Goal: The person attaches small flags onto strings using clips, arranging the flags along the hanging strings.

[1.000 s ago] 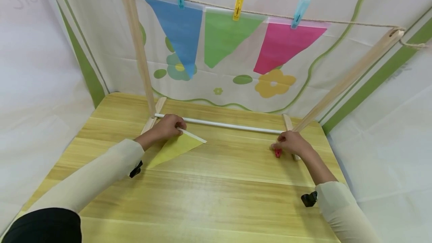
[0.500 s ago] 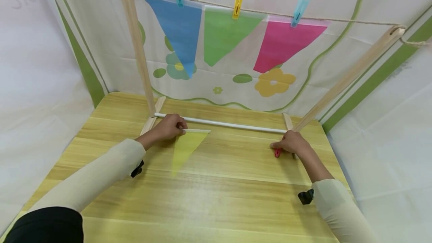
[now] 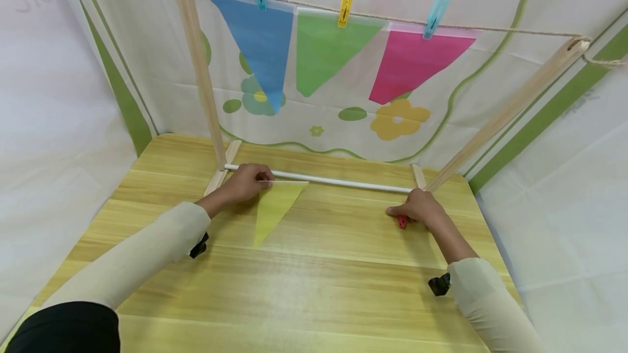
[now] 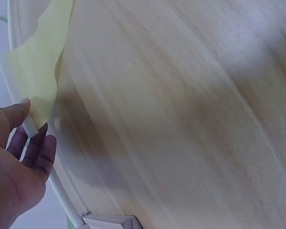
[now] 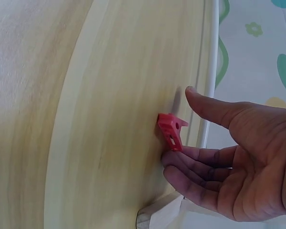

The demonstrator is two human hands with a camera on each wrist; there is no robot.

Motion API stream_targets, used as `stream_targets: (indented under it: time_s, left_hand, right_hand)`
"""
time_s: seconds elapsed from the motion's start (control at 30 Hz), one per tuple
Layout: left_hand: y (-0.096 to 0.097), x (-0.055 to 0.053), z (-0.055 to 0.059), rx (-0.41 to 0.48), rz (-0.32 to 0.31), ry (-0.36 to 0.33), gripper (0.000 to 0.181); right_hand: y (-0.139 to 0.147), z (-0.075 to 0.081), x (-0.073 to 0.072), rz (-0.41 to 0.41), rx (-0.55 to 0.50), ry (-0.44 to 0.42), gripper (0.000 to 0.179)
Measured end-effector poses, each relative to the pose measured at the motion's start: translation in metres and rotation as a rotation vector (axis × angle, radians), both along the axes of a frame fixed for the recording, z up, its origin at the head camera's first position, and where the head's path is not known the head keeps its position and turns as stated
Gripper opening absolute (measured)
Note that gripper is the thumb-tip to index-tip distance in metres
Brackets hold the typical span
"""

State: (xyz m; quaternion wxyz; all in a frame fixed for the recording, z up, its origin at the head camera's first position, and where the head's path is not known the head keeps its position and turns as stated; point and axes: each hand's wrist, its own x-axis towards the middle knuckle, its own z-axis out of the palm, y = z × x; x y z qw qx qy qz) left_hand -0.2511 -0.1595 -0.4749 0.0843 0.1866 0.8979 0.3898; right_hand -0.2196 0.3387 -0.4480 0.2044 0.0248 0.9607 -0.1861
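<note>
In the head view my left hand (image 3: 250,181) pinches one corner of a yellow triangular pennant (image 3: 277,206), whose point hangs toward me over the table. The left wrist view shows the thumb and fingers on the end of the white top strip of the pennant (image 4: 35,71), its cloth rippling. My right hand (image 3: 421,206) is low at the foot of the right post. In the right wrist view a red clothespin (image 5: 170,130) is at the fingertips of the right hand (image 5: 233,162); the thumb stands away from it, and the other fingers are loosely bent.
A wooden frame with a left post (image 3: 196,64), a right post (image 3: 510,113) and a white crossbar (image 3: 338,182) stands at the back. On its twine (image 3: 520,32), clothespins hold blue (image 3: 262,37), green (image 3: 328,48) and pink pennants (image 3: 417,61). A printed curtain (image 3: 314,124) hangs behind.
The yellow pennant has swung from slanting left to hanging point toward me, and its top edge has risen slightly. My right hand has shifted a little left, its thumb now straighter and away from the clothespin.
</note>
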Motion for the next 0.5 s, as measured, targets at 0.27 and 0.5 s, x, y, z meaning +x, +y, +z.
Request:
stream_targets:
  time_s: [0.27, 0.5]
  left_hand:
    - [0.000, -0.001, 0.005, 0.021, 0.015, 0.008, 0.015]
    - [0.000, 0.001, 0.006, 0.021, 0.003, 0.015, 0.014]
  right_hand:
    - [-0.010, -0.001, 0.000, 0.030, 0.001, 0.053, 0.059]
    - [-0.013, -0.002, 0.003, 0.021, 0.029, 0.059, 0.059]
